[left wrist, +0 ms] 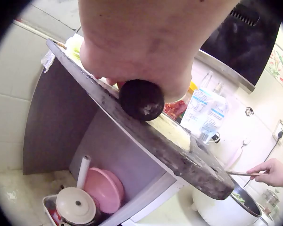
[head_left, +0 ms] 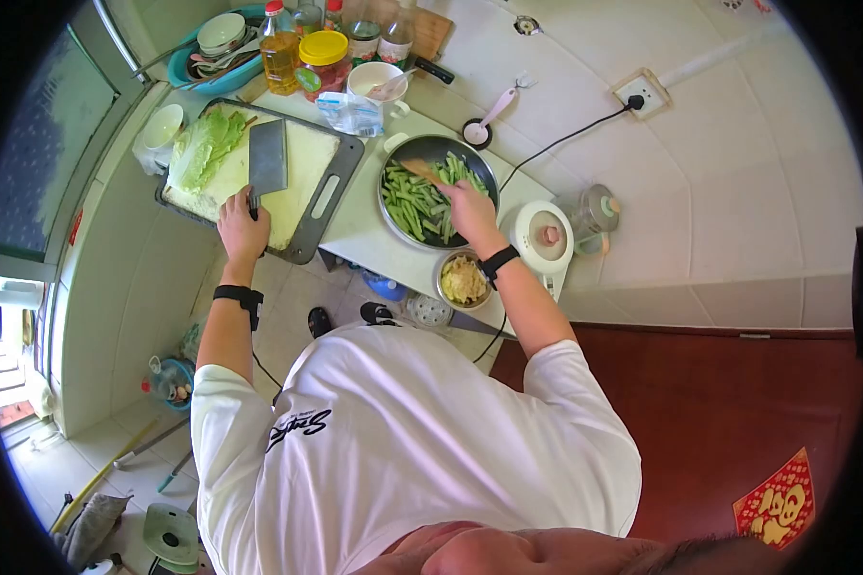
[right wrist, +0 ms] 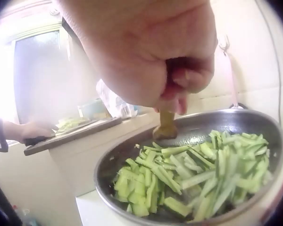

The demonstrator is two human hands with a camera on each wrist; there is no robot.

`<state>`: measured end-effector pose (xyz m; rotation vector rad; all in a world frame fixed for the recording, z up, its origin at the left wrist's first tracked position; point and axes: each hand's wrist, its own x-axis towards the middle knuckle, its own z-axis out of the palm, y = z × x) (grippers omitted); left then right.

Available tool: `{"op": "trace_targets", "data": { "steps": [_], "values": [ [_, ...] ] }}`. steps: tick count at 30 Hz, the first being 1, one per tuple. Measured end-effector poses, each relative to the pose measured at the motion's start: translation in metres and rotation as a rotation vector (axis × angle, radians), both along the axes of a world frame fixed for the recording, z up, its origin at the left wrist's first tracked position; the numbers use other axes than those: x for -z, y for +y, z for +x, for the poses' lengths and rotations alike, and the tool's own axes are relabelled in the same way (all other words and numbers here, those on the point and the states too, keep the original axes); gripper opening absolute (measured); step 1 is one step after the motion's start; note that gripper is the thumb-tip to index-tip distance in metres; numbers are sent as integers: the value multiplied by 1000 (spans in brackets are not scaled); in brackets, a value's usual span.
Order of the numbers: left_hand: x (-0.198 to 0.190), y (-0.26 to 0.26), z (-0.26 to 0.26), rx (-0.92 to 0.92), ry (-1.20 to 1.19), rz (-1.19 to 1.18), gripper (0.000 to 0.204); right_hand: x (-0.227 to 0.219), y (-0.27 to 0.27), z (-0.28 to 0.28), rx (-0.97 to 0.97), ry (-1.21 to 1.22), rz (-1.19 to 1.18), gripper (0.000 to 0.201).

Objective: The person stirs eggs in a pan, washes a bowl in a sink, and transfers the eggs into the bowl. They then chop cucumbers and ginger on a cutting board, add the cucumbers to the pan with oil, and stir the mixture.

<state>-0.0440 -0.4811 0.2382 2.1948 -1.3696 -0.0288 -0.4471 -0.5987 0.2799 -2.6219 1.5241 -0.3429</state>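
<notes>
In the head view the left hand (head_left: 244, 228) grips the black handle of a cleaver (head_left: 268, 156), whose blade lies flat on the cutting board (head_left: 328, 196) beside leafy cabbage (head_left: 206, 149). The handle's round end (left wrist: 141, 100) shows under that hand in the left wrist view. The right hand (head_left: 472, 213) holds a wooden spatula (head_left: 422, 172) in the pan (head_left: 390, 214). Green vegetable strips (right wrist: 179, 174) fill much of the pan in the right wrist view, with the spatula (right wrist: 165, 126) at their far side. The spatula's tip is partly hidden by the hand in the right wrist view.
A bowl of chopped yellowish food (head_left: 463, 281) stands by the pan, near a white lidded pot (head_left: 543, 236). Behind are a white bowl (head_left: 375, 80), a yellow-lidded jar (head_left: 323, 50), an oil bottle (head_left: 280, 53) and a blue basin (head_left: 177, 69). A cord (head_left: 571, 135) runs along the wall.
</notes>
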Motion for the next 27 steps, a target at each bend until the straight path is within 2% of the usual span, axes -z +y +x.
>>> {"op": "trace_targets", "data": {
  "steps": [1, 3, 7, 9, 11, 14, 16, 20, 25, 27],
  "values": [
    [0, 1, -1, 1, -1, -6, 46, 2, 0, -1, 6, -2, 5, 40],
    [2, 2, 0, 13, -5, -6, 46, 3, -2, -1, -127, -4, -12, 40],
    [2, 0, 1, 16, -10, -2, 46, -7, -5, -16, -143, 90, 78, 40],
    [3, 1, 1, 23, -17, -7, 46, -14, -3, -13, -157, -6, -11, 41],
    [2, -1, 1, 31, -28, -22, 46, -1, -6, -16, -183, -24, -48, 42],
    [5, -1, 3, 26, -10, 18, 46, -3, -8, -24, -249, 77, 45, 42],
    [7, 0, 4, 26, -37, -11, 47, -21, -5, -21, -131, 129, 31, 45],
    [6, 0, 4, 37, -28, 17, 47, 14, -12, -7, -75, -12, 0, 47],
    [0, 1, 1, 22, -12, 0, 48, 3, -3, -31, 36, -41, 39, 44],
    [4, 1, 2, 27, -14, -6, 48, 2, -1, -39, 307, -58, 53, 48]
  ]
}}
